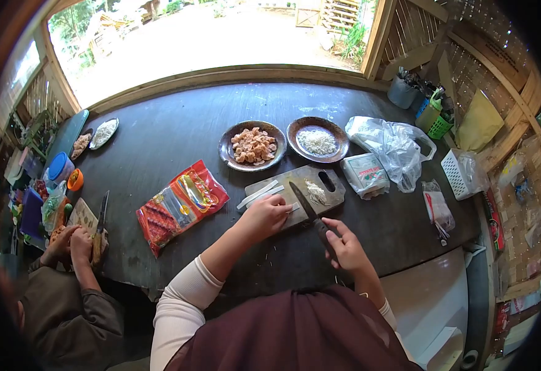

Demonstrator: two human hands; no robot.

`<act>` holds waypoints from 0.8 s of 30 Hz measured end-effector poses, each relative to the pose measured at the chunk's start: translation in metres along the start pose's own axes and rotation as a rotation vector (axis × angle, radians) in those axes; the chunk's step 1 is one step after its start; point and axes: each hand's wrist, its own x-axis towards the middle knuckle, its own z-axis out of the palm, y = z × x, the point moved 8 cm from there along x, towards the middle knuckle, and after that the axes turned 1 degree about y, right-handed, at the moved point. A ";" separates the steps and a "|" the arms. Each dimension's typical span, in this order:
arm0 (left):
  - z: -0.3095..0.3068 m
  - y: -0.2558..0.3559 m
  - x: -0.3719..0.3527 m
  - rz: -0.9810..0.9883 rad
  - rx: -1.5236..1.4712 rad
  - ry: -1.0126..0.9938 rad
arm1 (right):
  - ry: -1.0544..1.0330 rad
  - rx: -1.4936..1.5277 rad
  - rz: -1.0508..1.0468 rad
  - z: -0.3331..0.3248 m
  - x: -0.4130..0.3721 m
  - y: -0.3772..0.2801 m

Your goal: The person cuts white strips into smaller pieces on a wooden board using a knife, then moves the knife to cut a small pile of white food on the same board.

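My left hand presses long white strips onto the cutting board, fingers curled over their near end. What food they are I cannot make out. A dark-bladed knife is gripped by its handle in my right hand, its blade lying across the board just right of my left fingertips. To the right of the blade is a small heap of finely cut white pieces. Behind the board stand a brown plate of chopped pinkish-brown chunks and a dark plate holding white shreds.
A red food packet lies left of the board. At right are a plastic bag, a white wrapped package and a white basket. Another person's hands are at the far left, beside a second knife.
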 end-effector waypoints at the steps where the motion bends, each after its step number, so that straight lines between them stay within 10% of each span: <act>1: 0.002 -0.002 0.000 -0.013 -0.027 0.005 | -0.007 -0.004 0.011 0.004 -0.003 0.004; 24: 0.021 0.003 -0.001 -0.055 0.115 -0.063 | 0.135 -0.375 -0.207 0.008 -0.018 -0.013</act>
